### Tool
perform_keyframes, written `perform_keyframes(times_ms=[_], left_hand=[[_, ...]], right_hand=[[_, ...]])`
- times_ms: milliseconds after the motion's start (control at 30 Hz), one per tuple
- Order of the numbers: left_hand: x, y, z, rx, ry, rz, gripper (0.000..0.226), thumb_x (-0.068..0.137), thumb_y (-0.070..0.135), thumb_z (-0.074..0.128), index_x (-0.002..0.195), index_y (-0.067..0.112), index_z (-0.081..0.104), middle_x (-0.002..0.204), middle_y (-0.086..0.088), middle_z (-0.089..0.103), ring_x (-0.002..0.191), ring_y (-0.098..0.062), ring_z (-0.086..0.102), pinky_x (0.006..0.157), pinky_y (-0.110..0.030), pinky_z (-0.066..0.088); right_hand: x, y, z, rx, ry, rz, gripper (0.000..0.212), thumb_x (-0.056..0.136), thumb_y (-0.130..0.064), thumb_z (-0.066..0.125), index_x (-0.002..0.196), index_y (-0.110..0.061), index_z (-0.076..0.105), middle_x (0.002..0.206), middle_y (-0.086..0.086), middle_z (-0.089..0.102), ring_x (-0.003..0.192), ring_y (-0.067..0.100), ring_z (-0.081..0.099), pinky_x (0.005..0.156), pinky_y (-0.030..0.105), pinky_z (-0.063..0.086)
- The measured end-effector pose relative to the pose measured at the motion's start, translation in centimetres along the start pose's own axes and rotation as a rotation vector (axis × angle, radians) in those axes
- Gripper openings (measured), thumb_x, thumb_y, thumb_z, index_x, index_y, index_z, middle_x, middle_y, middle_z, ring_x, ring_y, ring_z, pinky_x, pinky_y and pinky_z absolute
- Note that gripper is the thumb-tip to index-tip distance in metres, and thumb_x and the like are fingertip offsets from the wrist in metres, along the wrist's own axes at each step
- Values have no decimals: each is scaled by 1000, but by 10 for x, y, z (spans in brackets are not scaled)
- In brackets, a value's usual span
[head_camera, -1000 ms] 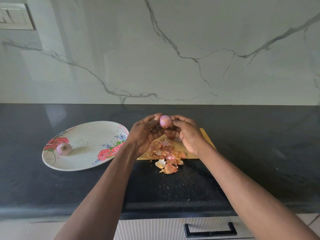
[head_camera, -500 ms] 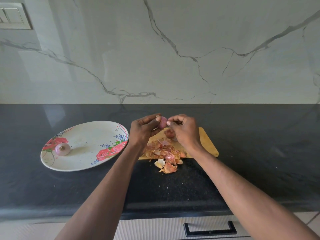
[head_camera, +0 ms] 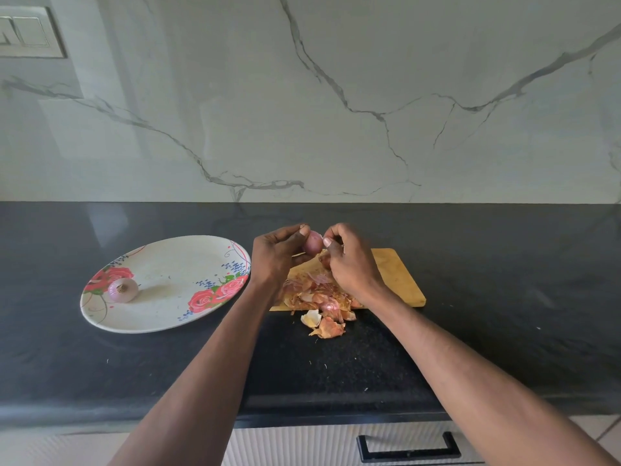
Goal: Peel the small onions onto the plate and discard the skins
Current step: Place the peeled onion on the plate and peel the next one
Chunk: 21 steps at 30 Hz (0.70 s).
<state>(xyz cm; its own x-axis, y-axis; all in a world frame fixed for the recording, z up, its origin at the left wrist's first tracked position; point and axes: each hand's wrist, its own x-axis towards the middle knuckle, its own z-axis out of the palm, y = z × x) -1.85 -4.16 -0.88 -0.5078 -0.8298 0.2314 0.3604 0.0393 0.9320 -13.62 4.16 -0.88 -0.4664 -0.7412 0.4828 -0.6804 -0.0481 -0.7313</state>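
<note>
Mid-peel: left hand (head_camera: 274, 255) grips onion (head_camera: 313, 243) above cutting board (head_camera: 396, 280); right hand (head_camera: 349, 260) pinches skin at top. Next: strip last skin, onion to plate (head_camera: 161, 317) left of board.

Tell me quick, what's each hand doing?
Left hand: holds the onion.
Right hand: fingers curled, pinching at the onion's skin.

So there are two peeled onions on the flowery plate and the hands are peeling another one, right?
Not quite. The head view shows only one peeled onion on the flowery plate, not two. The rest is right: the left hand and right hand are peeling another onion, held up between them.
</note>
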Motion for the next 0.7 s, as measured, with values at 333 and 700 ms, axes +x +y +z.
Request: perform_keyframes(times_ms=[333,700], left_hand=[[4,0,-3,-39,68,-91,16,94,15,69,105,4,73,100,-17,76,89,-29,74,74,-35,61],[-3,5,3,10,-26,-85,11,93,14,69,98,8,76,89,-11,77,81,-21,73,69,-28,59]], right_hand=[[0,-6,-7,176,25,19,16,94,-9,64,107,-15,58,99,-2,62,91,9,60,75,19,51],[2,-5,-13,334,38,196,8,93,-8,69,91,-14,74,88,5,74,76,12,69,64,24,57]])
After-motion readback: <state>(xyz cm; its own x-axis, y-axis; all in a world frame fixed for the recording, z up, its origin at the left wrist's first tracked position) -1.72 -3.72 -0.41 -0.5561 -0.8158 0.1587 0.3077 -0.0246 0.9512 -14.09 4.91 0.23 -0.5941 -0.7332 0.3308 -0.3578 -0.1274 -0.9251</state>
